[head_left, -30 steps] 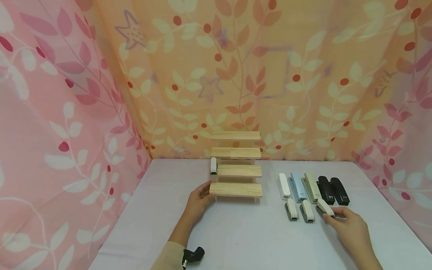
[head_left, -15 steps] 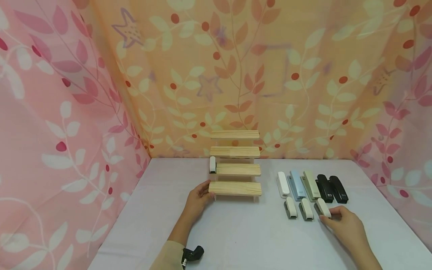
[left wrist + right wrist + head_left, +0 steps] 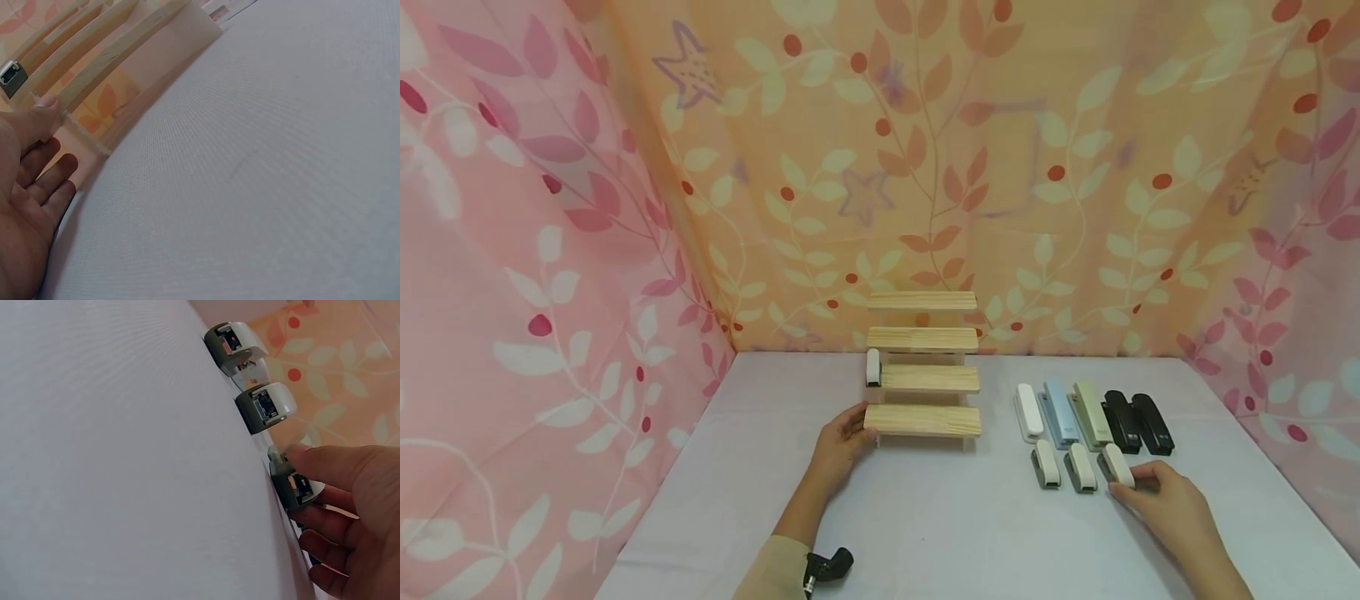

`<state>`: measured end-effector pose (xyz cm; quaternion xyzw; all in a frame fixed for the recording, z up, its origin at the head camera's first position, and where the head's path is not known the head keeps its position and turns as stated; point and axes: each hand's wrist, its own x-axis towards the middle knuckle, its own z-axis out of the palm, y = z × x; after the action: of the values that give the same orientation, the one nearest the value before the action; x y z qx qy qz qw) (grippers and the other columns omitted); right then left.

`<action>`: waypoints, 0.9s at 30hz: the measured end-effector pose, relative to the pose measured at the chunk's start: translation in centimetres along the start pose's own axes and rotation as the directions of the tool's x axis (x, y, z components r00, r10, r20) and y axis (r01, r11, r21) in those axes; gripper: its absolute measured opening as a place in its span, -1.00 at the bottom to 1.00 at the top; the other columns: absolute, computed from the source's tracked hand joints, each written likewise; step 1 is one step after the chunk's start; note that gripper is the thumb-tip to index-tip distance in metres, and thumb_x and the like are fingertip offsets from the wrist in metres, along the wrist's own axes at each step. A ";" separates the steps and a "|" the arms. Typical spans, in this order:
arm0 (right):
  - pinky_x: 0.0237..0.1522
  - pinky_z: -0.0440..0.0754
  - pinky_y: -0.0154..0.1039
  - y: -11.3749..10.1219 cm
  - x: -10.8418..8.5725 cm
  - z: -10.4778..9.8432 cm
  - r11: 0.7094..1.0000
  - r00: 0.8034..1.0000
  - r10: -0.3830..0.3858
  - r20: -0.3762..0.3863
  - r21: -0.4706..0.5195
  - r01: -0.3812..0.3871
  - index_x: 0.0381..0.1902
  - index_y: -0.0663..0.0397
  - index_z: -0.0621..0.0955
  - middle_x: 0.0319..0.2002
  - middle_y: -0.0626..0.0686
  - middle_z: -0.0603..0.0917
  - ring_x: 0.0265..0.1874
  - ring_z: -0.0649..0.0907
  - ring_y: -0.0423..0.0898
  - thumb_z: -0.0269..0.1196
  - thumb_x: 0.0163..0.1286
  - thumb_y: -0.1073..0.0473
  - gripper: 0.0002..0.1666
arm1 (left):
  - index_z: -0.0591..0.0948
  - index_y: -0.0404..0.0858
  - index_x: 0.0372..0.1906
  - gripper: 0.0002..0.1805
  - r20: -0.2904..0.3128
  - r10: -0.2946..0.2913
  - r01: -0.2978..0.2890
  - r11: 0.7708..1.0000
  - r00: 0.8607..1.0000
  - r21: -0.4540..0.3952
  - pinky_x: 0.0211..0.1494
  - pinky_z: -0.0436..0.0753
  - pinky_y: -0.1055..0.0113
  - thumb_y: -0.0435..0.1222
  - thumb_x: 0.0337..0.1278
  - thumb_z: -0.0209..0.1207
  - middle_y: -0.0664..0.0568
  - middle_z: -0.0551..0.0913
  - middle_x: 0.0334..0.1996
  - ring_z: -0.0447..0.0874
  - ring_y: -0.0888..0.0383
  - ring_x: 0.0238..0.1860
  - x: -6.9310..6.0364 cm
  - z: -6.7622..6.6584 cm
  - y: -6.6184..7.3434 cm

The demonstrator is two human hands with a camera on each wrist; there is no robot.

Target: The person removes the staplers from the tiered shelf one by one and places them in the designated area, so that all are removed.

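Observation:
A stepped wooden display shelf (image 3: pixel 922 421) stands at the table's middle. My left hand (image 3: pixel 842 446) holds the left end of its lowest step; in the left wrist view the thumb (image 3: pixel 47 102) lies against the step's end, other fingers bent below. One small white stapler (image 3: pixel 873 367) sits at the left end of the second step up. On the right, my right hand (image 3: pixel 1172 500) pinches a small white stapler (image 3: pixel 1118 465) between thumb and fingers, its dark base at the tabletop. Beside it are two matching small staplers, a middle one (image 3: pixel 1081 468) and a left one (image 3: pixel 1046 464).
Behind the small staplers lies a row of longer ones: white (image 3: pixel 1030 412), light blue (image 3: pixel 1061 414), pale green (image 3: pixel 1092 415), and two black, one (image 3: pixel 1123 421) beside the other (image 3: pixel 1153 423). A white cloth covers the table (image 3: pixel 955 533). Floral curtains (image 3: pixel 820 167) enclose it.
The pinched small stapler has turned from a slant to stand more in line with the two beside it, my right hand shifting slightly left. My left hand stays on the shelf.

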<state>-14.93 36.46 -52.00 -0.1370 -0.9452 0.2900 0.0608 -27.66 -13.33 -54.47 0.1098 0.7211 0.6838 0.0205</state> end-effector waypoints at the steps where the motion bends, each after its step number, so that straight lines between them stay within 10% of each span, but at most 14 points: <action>1: -0.01 0.51 0.35 -0.1 -0.1 -0.1 1.000 1.000 0.000 0.007 -0.002 0.000 0.03 0.33 0.60 0.01 0.41 0.69 0.07 0.57 0.46 0.46 0.19 -0.35 -0.14 | 0.41 -0.29 0.47 -0.29 0.003 0.003 -0.003 1.000 1.000 0.002 0.25 0.64 0.41 -0.28 0.26 0.37 -0.22 0.51 0.37 0.53 -0.11 0.35 0.0 -0.1 -0.1; 10: 0.04 0.47 0.41 -2.3 -0.6 -2.4 1.000 1.000 0.027 0.001 -0.014 -0.027 0.21 0.32 0.55 0.18 0.44 0.60 0.18 0.48 0.48 0.29 0.40 -0.31 -0.18 | 0.40 -0.30 0.48 -0.27 -0.005 0.025 -0.025 0.999 1.000 0.032 0.26 0.63 0.39 -0.23 0.27 0.37 -0.20 0.52 0.37 0.54 -0.08 0.34 -0.3 -0.2 -0.2; 27: -0.06 0.61 0.36 -11.7 -0.5 -4.7 0.962 0.961 -0.271 -0.057 0.004 0.271 0.08 0.17 0.67 0.04 0.28 0.73 0.07 0.62 0.37 0.30 0.45 -0.24 -0.41 | 0.39 -0.32 0.49 -0.29 -0.005 0.016 -0.015 0.999 1.000 0.046 0.27 0.64 0.35 -0.31 0.28 0.36 -0.21 0.51 0.38 0.53 -0.10 0.35 0.1 -0.1 -0.3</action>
<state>-16.11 29.53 -41.53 -0.0140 -0.9513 0.2803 0.1271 -27.79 -13.43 -54.78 0.1141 0.7357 0.6675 0.0109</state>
